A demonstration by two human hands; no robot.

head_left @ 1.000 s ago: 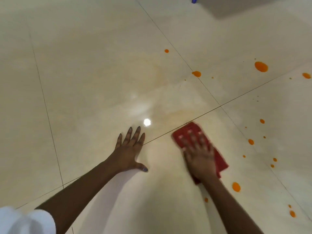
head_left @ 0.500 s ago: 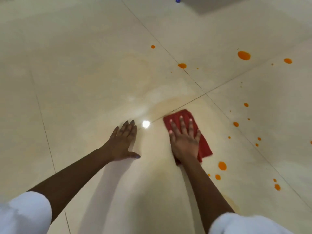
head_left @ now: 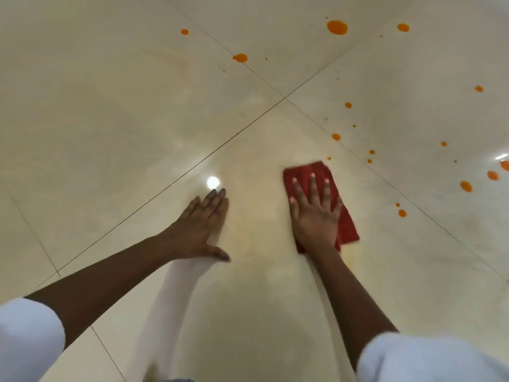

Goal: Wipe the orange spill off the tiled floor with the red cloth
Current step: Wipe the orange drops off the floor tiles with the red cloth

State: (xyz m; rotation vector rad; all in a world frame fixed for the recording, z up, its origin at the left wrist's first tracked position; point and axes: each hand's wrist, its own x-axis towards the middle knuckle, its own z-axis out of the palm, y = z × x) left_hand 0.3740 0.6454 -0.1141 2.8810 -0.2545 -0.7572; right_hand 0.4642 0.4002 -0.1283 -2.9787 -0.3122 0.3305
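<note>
**Cloth down, most of the drops not yet reached**

The red cloth [head_left: 347, 227] lies flat on the tiled floor [head_left: 110, 106], on the near tile just below where the grout lines [head_left: 285, 97] cross. The right hand [head_left: 314, 216] presses on it with the palm down and the fingers straight and spread, pinching nothing. The left hand [head_left: 201, 227] is just as flat and wide on bare tile to the left, apparently bracing the person's weight.

The orange spill [head_left: 337, 27] is scattered as separate drops. A few small ones sit near the cloth's far right corner, one [head_left: 402, 213] lies off to its right, and bigger blots sit well apart toward the far and right edges. A faint yellowish film shows on the tile around both hands.

The step in hand looks like the wiping stroke itself, with much of the task left. The next move likely calls for sliding the cloth right and forward over the nearest drops under steady pressure, so they lift instead of smearing.
</note>
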